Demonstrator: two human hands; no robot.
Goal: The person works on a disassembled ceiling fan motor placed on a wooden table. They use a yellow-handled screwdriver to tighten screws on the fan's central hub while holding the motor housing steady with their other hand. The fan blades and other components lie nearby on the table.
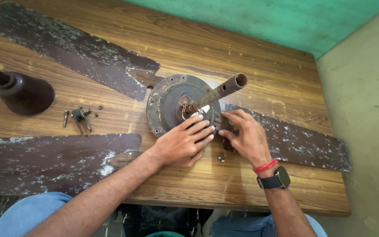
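My left hand rests flat on the rusty round brown fan motor; right hand, at three o'clock, pinches the blade bracket; wooden table.

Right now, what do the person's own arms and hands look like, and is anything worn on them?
Both forearms are bare, with no sleeves and no gloves in view. The left hand and its wrist carry nothing. Behind the right hand, the wrist carries a thin red thread band and, just behind it, a dark smartwatch with a rectangular face on a black strap. No rings are visible.
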